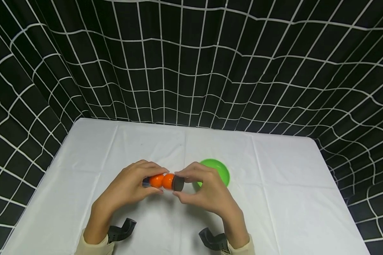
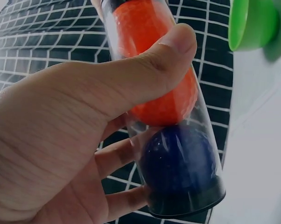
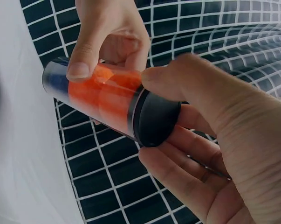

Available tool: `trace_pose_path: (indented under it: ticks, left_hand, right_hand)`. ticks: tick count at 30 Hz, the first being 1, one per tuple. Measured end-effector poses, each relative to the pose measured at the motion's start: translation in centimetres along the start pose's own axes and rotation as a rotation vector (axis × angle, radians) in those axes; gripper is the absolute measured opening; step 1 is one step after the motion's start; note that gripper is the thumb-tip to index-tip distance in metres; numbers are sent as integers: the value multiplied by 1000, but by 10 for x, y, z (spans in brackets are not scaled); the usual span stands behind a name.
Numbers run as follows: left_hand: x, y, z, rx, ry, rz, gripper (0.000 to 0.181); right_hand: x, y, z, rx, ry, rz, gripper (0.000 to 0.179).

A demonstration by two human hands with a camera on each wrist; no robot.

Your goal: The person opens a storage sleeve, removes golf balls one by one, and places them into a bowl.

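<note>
A clear tube (image 2: 208, 140) with black ends lies sideways between both hands, above the table. Inside it show two orange balls (image 1: 156, 181), one beside the other, and a dark blue ball (image 2: 177, 158) at the left end. My left hand (image 1: 131, 184) grips the tube's middle, thumb across the near side and fingers behind. With thumb and fingers, my right hand (image 1: 207, 186) holds the black cap (image 3: 156, 119) at the tube's right end. The cap sits against the tube's rim in the right wrist view.
A green bowl (image 1: 224, 173) stands on the white-covered table (image 1: 293, 198), just behind the right hand and partly hidden by it. Black curtains with a white grid (image 1: 185, 71) hang behind the table and at both sides. Each wrist bears a black mount (image 1: 122, 230).
</note>
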State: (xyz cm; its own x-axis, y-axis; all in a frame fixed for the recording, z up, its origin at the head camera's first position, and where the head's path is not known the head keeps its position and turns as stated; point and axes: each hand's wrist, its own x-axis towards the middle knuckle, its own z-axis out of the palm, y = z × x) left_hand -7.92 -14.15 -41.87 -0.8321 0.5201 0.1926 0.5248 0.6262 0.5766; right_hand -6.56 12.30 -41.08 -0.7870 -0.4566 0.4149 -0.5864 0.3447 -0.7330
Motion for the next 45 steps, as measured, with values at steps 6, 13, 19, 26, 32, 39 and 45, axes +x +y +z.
trace_pose_path:
  ticks: [6, 13, 19, 26, 32, 39, 45]
  left_hand:
    - [1, 2, -1, -1, -3, 13, 51]
    - [-1, 4, -1, 61, 39, 2, 56]
    - [-5, 13, -4, 105, 63, -17, 56]
    - [-8, 21, -8, 144, 68, -32, 55]
    - [-9, 23, -9, 150, 80, -32, 55]
    - [-13, 23, -10, 156, 79, -41, 54]
    - [-13, 21, -12, 162, 78, -29, 55]
  right_hand:
    - [-1, -2, -2, 19, -25, 33, 43]
    - [1, -3, 2, 43, 13, 65, 44]
    - [1, -3, 0, 93, 29, 90, 45]
    - [-1, -5, -3, 85, -11, 81, 46]
    - [-1, -7, -2, 48, 3, 43, 47]
    - [0, -10, 3, 75, 34, 37, 45]
    - [1, -10, 3, 67, 13, 43, 45]
